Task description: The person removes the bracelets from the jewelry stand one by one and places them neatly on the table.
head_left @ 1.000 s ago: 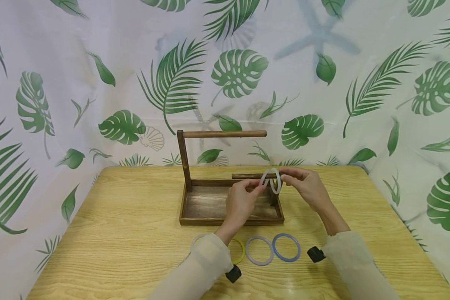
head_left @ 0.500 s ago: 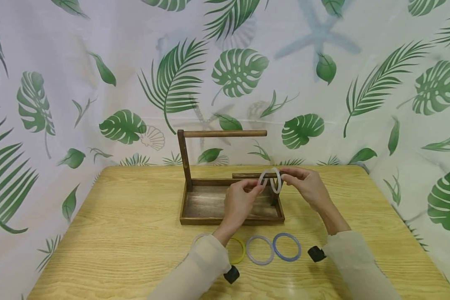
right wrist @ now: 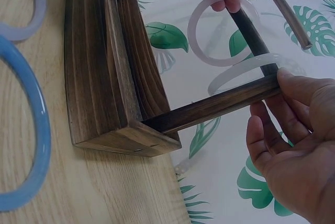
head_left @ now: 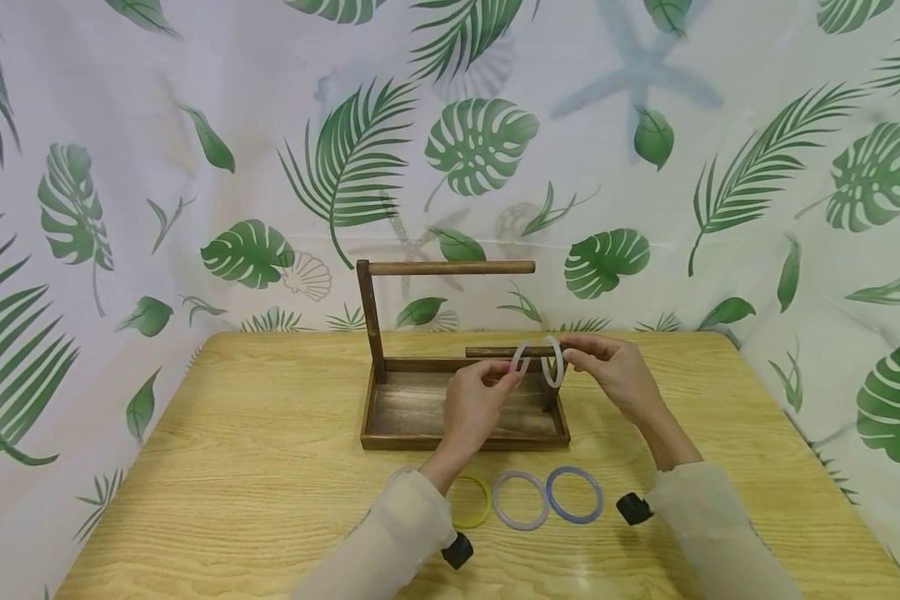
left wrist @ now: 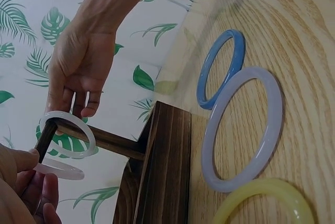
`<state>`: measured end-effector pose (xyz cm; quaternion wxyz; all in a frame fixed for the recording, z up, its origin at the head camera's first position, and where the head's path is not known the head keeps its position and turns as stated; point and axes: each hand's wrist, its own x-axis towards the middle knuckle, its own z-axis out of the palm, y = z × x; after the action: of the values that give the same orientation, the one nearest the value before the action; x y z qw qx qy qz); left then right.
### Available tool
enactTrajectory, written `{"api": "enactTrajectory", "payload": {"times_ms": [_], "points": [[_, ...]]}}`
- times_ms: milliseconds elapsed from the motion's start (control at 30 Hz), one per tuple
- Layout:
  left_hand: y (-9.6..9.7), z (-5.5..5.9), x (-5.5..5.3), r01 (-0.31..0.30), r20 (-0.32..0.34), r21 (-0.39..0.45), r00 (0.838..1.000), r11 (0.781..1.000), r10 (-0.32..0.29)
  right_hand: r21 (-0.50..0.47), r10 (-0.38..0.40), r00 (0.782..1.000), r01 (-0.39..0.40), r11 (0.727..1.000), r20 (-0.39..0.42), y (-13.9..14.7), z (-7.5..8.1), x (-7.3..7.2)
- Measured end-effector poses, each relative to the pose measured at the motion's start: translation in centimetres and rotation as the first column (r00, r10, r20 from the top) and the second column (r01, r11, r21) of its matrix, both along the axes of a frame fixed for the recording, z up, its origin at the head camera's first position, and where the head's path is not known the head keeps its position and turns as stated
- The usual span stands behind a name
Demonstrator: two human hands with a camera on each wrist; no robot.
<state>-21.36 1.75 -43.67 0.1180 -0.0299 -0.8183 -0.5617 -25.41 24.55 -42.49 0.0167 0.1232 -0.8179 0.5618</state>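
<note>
My left hand (head_left: 468,408) pinches a pale pinkish bangle (right wrist: 191,33) between thumb and fingertips, around the lower bar (head_left: 487,352) of a dark wooden bangle stand (head_left: 465,444). A whitish translucent bangle (right wrist: 235,71) hangs on the same bar, close to its post. At the corner where bar and post meet, my right hand (head_left: 618,375) grips the stand, thumb on one side and fingers on the other. The left wrist view shows a gap between the two bangles.
On the table before the stand lie a blue bangle (head_left: 577,521), a lavender bangle (head_left: 522,527) and a yellow bangle (head_left: 487,500). Another pale ring (head_left: 397,475) is mostly hidden by my left sleeve. The stand's upper bar (head_left: 450,268) extends above the tray.
My left hand has shifted slightly left along the lower bar with the pinkish bangle, widening its distance from the whitish one. My right hand stays in place.
</note>
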Motion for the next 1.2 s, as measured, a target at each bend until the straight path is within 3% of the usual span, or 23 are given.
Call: {"api": "enactTrajectory", "payload": {"times_ms": [1200], "points": [[-2.3,-0.3,0.2,-0.008,-0.002,0.044,1.000,0.999,0.008,-0.006,-0.004,1.000,0.004,1.000,0.003,0.0,0.0,0.0]]}}
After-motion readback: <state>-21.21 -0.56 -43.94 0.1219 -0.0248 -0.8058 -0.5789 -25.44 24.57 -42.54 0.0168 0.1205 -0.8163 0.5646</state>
